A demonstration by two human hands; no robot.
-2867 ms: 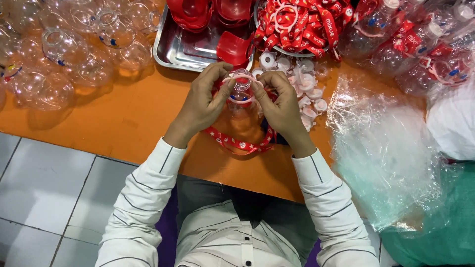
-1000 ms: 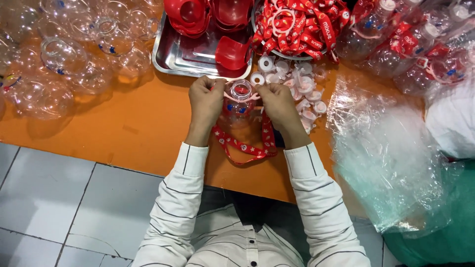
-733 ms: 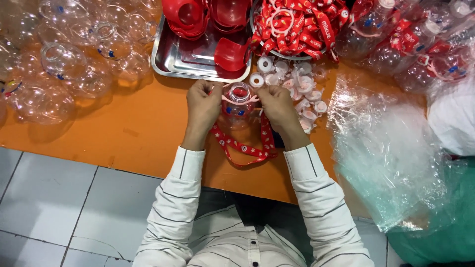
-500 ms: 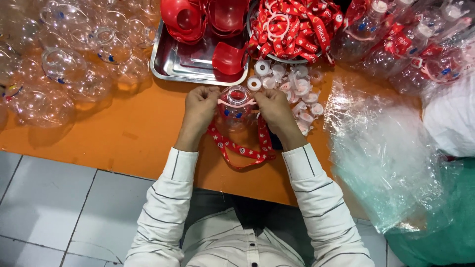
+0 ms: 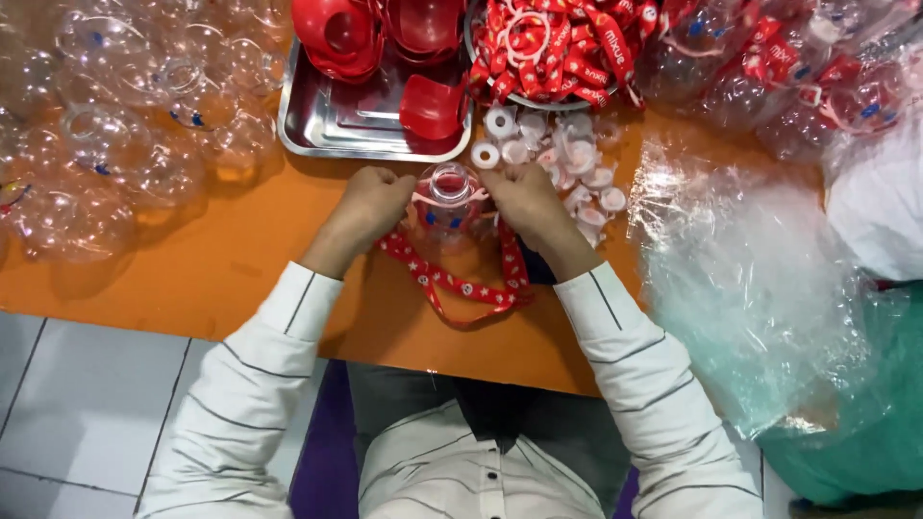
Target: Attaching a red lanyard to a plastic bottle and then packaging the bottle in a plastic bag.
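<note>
1. I see the clear bottle (image 5: 450, 207) standing upright on the orange worktop (image 5: 192, 279), between the two hands and just in front of the steel tray (image 5: 346, 125).
2. The left hand (image 5: 370, 204) is at the left side of the bottle neck, and its fingers are pinched together on the white ring end of the red strap (image 5: 461, 284).
3. The right hand (image 5: 519, 197) is at the right side of the neck, and its fingers are closed on the same ring from the other side.
4. The rest of the strap hangs down from the neck and lies in a loop on the worktop, toward the body.
5. To do this step well, I would pull the ring evenly from both sides, so it stays level and sits flat around the neck, not tilted.
6. I would keep the bottle upright and press it lightly down, because a thin plastic bottle can tip easily, I think.
7. I would keep the strap loop free of twists and away from the wrists, so it does not drag the bottle.
8. The small white caps (image 5: 567, 168) lie just behind the right hand, and a red scoop (image 5: 430, 106) rests in the tray.
9. A bowl of red straps (image 5: 553, 43) is at the far edge, and empty clear bottles (image 5: 115, 125) are heaped at the left.
10. A crumpled clear plastic bag (image 5: 750, 269) lies at the right, well apart from the hands.
</note>
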